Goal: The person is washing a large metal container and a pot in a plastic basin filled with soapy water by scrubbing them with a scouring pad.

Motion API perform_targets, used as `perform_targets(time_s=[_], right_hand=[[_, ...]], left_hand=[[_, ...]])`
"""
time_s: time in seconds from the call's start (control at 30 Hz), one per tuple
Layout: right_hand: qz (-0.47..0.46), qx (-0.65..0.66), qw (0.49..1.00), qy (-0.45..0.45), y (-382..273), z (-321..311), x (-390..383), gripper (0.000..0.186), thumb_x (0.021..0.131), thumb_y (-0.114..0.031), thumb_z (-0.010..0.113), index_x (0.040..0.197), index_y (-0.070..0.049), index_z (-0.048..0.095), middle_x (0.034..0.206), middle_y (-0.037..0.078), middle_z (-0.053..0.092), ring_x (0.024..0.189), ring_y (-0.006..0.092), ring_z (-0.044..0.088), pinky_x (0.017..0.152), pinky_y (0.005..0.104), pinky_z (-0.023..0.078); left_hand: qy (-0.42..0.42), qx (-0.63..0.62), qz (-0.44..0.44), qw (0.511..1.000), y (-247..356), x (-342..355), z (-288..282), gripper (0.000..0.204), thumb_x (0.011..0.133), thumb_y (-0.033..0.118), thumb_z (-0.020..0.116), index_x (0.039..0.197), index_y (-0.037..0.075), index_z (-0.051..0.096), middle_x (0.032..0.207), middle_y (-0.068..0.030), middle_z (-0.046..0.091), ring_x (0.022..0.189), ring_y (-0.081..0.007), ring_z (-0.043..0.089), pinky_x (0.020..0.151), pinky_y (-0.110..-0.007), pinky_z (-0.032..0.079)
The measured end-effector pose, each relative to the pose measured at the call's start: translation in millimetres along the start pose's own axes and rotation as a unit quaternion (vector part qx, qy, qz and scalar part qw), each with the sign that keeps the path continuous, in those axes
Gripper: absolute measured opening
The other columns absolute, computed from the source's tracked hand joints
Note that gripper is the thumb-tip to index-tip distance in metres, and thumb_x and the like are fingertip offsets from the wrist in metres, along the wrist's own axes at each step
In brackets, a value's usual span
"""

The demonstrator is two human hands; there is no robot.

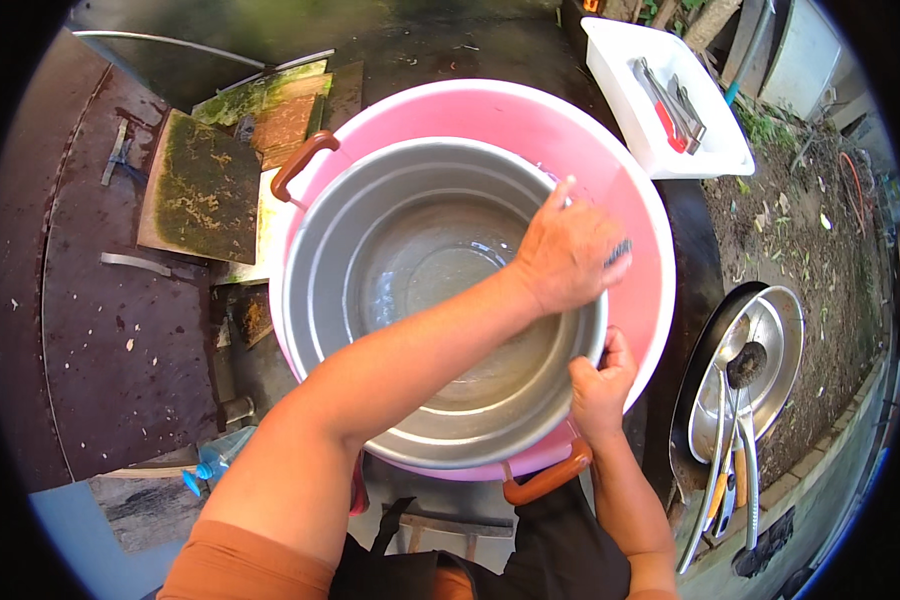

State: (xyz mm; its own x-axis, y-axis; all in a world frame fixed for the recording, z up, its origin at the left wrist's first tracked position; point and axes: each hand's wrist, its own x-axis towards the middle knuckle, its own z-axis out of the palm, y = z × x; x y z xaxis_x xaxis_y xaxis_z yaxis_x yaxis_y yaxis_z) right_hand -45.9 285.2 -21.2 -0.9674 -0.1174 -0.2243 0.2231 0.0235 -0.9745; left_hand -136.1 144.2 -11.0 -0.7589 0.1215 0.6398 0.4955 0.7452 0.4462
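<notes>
A large grey metal pot [390,240] with two brown handles rests tilted in a wide pink basin [640,210]. My left arm reaches across the pot. At its right rim, my left hand [572,247] is closed on a grey scouring pad [619,252], mostly hidden under the palm and fingers. Lower down on the same rim, my right hand [604,388] grips the pot, thumb up, just above the near brown handle [548,474]. The inside bottom of the pot looks wet and shiny.
A white tray [660,160] with tongs and other utensils stands at the back right. Pans [785,320] with ladle-like tools lie to the right. Mossy boards [205,185] and a dark brown panel [120,330] are on the left. A blue-capped plastic bottle [220,455] lies near my left arm.
</notes>
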Motion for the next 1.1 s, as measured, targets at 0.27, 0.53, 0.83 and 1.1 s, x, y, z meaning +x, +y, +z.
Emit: perform_targets(time_s=[0.27,0.53,0.83,1.1], right_hand=[[-0.007,0.051,0.998,-0.030,-4,0,-2,0.014,0.069,0.009,0.046,0.079,-0.002,0.050,0.075,0.001,0.053,0.067,0.0052,0.047,0.064,0.0195,0.040],[-0.040,-0.029,0.998,-0.051,-12,-8,3,0.017,0.066,0.009,0.047,0.078,-0.002,0.051,0.071,-0.003,0.046,0.063,0.0033,0.039,0.054,0.0190,0.031],[0.024,0.103,0.991,-0.080,-18,-4,16,0.023,0.069,0.003,0.063,0.089,-0.004,0.055,0.082,-0.001,0.051,0.076,0.0063,0.047,0.070,0.0214,0.039],[0.084,0.284,0.950,-0.102,-7,-15,24,0.077,0.080,-0.073,0.034,0.106,-0.003,0.052,0.102,0.004,0.056,0.099,0.0135,0.052,0.090,0.0288,0.038]], left_hand=[[0.050,0.163,-0.380,0.909,-121,-17,-74,0.026,0.081,0.033,0.052,0.082,0.008,0.059,0.075,-0.0156,0.062,0.074,-0.0342,0.059,0.079,-0.045,0.043],[0.050,0.176,-0.442,0.878,-137,-63,-117,0.028,0.082,0.035,0.053,0.088,0.007,0.056,0.072,-0.0186,0.060,0.074,-0.0365,0.060,0.067,-0.045,0.045],[-0.065,-0.086,0.014,0.994,-9,-13,-3,0.019,0.071,0.017,0.066,0.084,0.008,0.056,0.086,-0.0090,0.058,0.090,-0.0276,0.059,0.089,-0.044,0.041],[-0.118,-0.165,-0.071,0.977,27,-32,-11,0.019,0.070,0.017,0.067,0.080,0.007,0.055,0.093,-0.0100,0.052,0.094,-0.0296,0.049,0.080,-0.039,0.043]])
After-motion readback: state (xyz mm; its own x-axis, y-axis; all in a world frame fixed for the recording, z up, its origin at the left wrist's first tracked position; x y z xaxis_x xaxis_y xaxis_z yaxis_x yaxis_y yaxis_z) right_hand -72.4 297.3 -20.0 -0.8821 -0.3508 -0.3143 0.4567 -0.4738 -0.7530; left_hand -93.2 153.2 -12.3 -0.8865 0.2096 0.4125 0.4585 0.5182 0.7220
